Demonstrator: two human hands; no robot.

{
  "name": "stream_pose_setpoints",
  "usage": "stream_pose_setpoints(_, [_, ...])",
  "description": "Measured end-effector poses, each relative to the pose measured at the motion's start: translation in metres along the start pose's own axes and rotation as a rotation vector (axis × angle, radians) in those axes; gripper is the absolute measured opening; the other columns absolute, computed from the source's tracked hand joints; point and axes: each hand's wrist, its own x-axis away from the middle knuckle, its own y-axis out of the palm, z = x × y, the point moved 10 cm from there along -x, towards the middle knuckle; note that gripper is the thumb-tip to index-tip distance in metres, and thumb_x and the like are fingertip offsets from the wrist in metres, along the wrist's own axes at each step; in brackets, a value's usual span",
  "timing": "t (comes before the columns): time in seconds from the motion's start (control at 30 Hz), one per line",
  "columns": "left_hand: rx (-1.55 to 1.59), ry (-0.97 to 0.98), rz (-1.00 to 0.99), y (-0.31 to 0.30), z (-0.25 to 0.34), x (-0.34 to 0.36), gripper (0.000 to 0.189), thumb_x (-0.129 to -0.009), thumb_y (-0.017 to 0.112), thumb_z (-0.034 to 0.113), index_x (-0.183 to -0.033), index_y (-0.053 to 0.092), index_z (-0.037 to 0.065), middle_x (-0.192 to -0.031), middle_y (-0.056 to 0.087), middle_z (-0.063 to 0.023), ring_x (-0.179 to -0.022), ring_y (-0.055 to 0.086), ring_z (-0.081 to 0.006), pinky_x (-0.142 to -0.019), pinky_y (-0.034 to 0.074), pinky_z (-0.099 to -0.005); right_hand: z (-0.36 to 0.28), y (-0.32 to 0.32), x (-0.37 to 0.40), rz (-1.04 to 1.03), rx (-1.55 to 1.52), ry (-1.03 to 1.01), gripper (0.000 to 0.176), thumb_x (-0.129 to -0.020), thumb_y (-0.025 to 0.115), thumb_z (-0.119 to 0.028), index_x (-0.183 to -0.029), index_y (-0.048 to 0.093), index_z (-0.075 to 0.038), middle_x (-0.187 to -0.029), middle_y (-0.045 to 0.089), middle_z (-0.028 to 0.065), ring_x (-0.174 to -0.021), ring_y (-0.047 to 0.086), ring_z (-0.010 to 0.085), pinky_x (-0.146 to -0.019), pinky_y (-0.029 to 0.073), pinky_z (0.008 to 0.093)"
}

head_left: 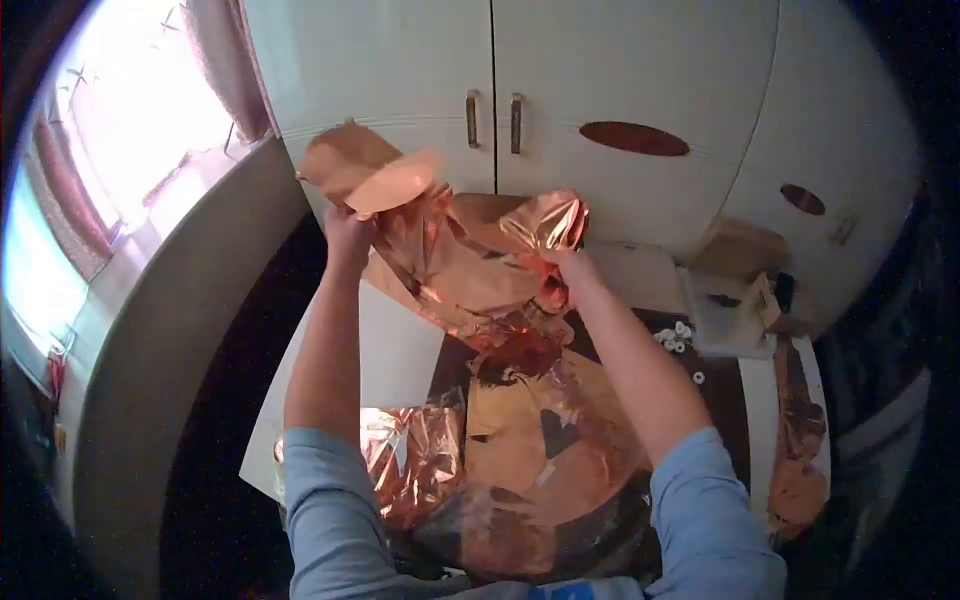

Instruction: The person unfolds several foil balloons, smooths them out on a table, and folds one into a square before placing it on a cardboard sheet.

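Observation:
A large, crumpled sheet of shiny copper-coloured foil [470, 265] is held up over the far part of the table. My left hand [350, 235] is closed on its left side, below a raised, folded-over part. On the right, my right hand [572, 268] grips the foil beneath a bunched, glossy corner. The foil's lower part hangs towards the table, where more copper-coloured sheet [515, 430] lies spread. A folded, wrinkled foil packet [415, 465] rests beside my left forearm. The fingertips of both hands are partly hidden.
Small white rings [675, 338] lie right of my right forearm. A clear tray [725, 315] and a cardboard box [745, 250] stand at the back right. More copper foil [798, 490] is at the right edge. Cabinet doors [380, 70] rise behind the table; a curved ledge [190, 290] runs left.

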Motion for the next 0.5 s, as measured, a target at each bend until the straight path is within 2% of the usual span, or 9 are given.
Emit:
stream_pose_setpoints(0.03, [0.079, -0.082, -0.03, 0.003, 0.003, -0.003, 0.018, -0.083, 0.062, 0.009, -0.1, 0.063, 0.002, -0.085, 0.063, -0.0045, -0.068, 0.058, -0.0128, -0.056, 0.046, -0.0281, 0.0, -0.005, -0.022, 0.05, 0.017, -0.099, 0.012, -0.085, 0.067, -0.013, -0.085, 0.064, -0.001, -0.073, 0.064, 0.0076, -0.057, 0.06, 0.0191, -0.045, 0.045, 0.0339])
stream_pose_setpoints(0.13, [-0.062, -0.085, -0.004, 0.004, -0.012, 0.007, 0.023, -0.082, 0.065, 0.017, -0.102, 0.062, 0.006, -0.083, 0.06, -0.0045, -0.068, 0.057, -0.0142, -0.056, 0.045, -0.0272, 0.03, -0.008, -0.031, 0.049, 0.037, 0.046, 0.015, -0.084, 0.068, -0.013, -0.088, 0.064, 0.001, -0.075, 0.064, 0.0078, -0.06, 0.061, 0.0207, -0.048, 0.048, 0.0364])
stream_pose_setpoints(0.2, [-0.154, -0.329, 0.209, -0.06, -0.157, 0.008, 0.035, -0.075, 0.064, 0.013, -0.109, 0.059, 0.004, -0.086, 0.06, -0.0064, -0.073, 0.059, -0.0183, -0.058, 0.047, -0.0309, 0.025, -0.02, -0.012, 0.12, 0.37, -0.084, 0.024, -0.079, 0.069, -0.004, -0.101, 0.061, 0.002, -0.082, 0.064, 0.0086, -0.066, 0.061, 0.0197, -0.052, 0.05, 0.0364])
stream_pose_setpoints(0.23, [-0.234, -0.388, 0.201, -0.071, -0.184, 0.03, 0.042, -0.072, 0.063, 0.01, -0.113, 0.057, 0.002, -0.09, 0.06, -0.0091, -0.076, 0.06, -0.021, -0.059, 0.049, -0.0334, 0.025, -0.028, -0.009, 0.213, 0.386, -0.219, 0.029, -0.077, 0.069, -0.001, -0.105, 0.06, 0.001, -0.083, 0.064, 0.0086, -0.065, 0.06, 0.0191, -0.051, 0.05, 0.0355])
stream_pose_setpoints(0.27, [-0.255, -0.433, 0.189, -0.073, -0.2, 0.045, 0.05, -0.069, 0.062, 0.007, -0.118, 0.054, 0.001, -0.094, 0.061, -0.0118, -0.08, 0.062, -0.0238, -0.061, 0.051, -0.0359, 0.02, -0.026, 0.018, 0.156, 0.293, -0.087, 0.039, -0.076, 0.067, 0.003, -0.113, 0.057, -0.002, -0.082, 0.063, 0.0081, -0.063, 0.06, 0.0186, -0.051, 0.049, 0.0343])
stream_pose_setpoints(0.33, [-0.084, -0.573, 0.211, -0.044, -0.151, 0.08, 0.066, -0.067, 0.068, 0.011, -0.127, 0.046, -0.004, -0.108, 0.059, -0.0187, -0.094, 0.061, -0.0307, -0.073, 0.054, -0.0402, 0.044, -0.046, -0.014, 0.119, 0.476, -0.016, 0.032, -0.078, 0.067, 0.002, -0.109, 0.059, -0.001, -0.078, 0.064, 0.008, -0.062, 0.06, 0.0176, -0.051, 0.049, 0.0315])
stream_pose_setpoints(0.43, [-0.261, -0.438, 0.406, -0.062, -0.133, 0.08, 0.08, -0.066, 0.075, 0.018, -0.133, 0.038, -0.006, -0.121, 0.052, -0.0233, -0.109, 0.056, -0.0341, -0.086, 0.051, -0.0414, 0.055, -0.044, -0.01, 0.064, 0.361, 0.098, 0.023, -0.078, 0.068, -0.001, -0.1, 0.063, 0.001, -0.072, 0.063, 0.0086, -0.058, 0.059, 0.0183, -0.051, 0.048, 0.032])
stream_pose_setpoints(0.47, [-0.325, -0.467, 0.339, -0.066, -0.131, 0.08, 0.098, -0.065, 0.08, 0.025, -0.139, 0.026, -0.008, -0.133, 0.043, -0.0263, -0.121, 0.048, -0.0382, -0.097, 0.045, -0.0426, 0.059, -0.042, -0.003, 0.056, 0.336, 0.139, 0.018, -0.078, 0.069, -0.004, -0.094, 0.064, 0.003, -0.069, 0.063, 0.0088, -0.055, 0.059, 0.019, -0.051, 0.047, 0.033])
stream_pose_setpoints(0.5, [-0.487, -0.432, 0.317, -0.07, -0.125, 0.079, 0.099, -0.066, 0.079, 0.026, -0.141, 0.024, -0.007, -0.135, 0.041, -0.0274, -0.123, 0.046, -0.0392, -0.1, 0.044, -0.0428, 0.057, -0.04, 0.001, 0.073, 0.352, 0.141, 0.018, -0.078, 0.069, -0.005, -0.094, 0.064, 0.003, -0.07, 0.063, 0.0092, -0.056, 0.059, 0.0191, -0.051, 0.047, 0.0334])
